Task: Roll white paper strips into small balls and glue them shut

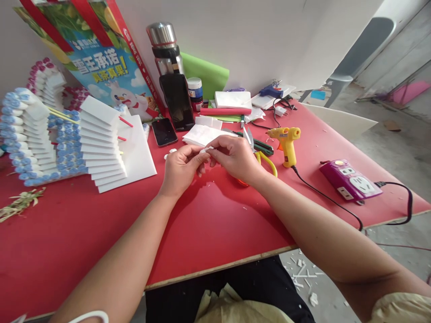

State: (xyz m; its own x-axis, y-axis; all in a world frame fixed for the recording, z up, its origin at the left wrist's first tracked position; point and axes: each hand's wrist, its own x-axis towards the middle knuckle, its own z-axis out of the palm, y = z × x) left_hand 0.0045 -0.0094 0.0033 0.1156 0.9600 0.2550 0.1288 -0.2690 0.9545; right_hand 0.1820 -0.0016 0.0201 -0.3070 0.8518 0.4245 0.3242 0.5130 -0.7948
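Both hands meet over the middle of the red table [215, 220]. A small white piece [206, 150], perhaps paper or foam, is pinched between the fingertips of my left hand [180, 170] and my right hand [237, 159]. Its exact shape is mostly covered by the fingers. Small white bits [170, 152] lie just behind my left hand. Scissors with yellow and orange handles [271, 163] rest partly hidden behind my right hand and wrist. Beyond the fingers is a stack of white sheets [205, 134].
At left stands a white stepped model [104, 148] with blue-tipped bundles. A yellow glue gun [286, 143] and a purple power strip [352, 179] sit right, their cords crossing the table. Behind are a phone [164, 132], a steel flask [163, 40] and a printed bag [111, 67].
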